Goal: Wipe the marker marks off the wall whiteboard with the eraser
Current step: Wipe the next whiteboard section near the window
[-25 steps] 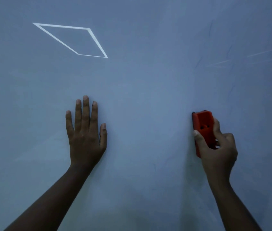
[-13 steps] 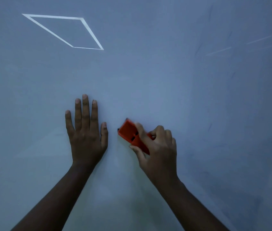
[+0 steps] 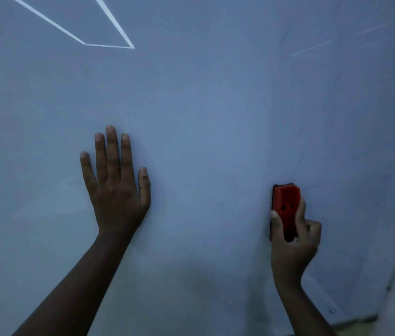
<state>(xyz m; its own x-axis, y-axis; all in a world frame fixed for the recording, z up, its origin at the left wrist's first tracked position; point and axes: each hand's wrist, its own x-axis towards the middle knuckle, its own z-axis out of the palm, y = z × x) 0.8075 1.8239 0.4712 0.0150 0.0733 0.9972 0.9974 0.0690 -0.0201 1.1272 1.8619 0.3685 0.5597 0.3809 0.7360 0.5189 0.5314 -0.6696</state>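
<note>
Flat and spread, left hand presses the whiteboard; well apart to its right, right hand grips the red eraser, its long axis upright, free end pointing up.

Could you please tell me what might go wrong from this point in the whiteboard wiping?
1. The red plastic eraser sits low on the pale wall whiteboard, so the faint dark marker streaks above it and further up right could be missed.
2. The right hand grips only the eraser's lower half; hard strokes might twist it loose.
3. The left hand lies flat on the board and may smudge it.
</note>
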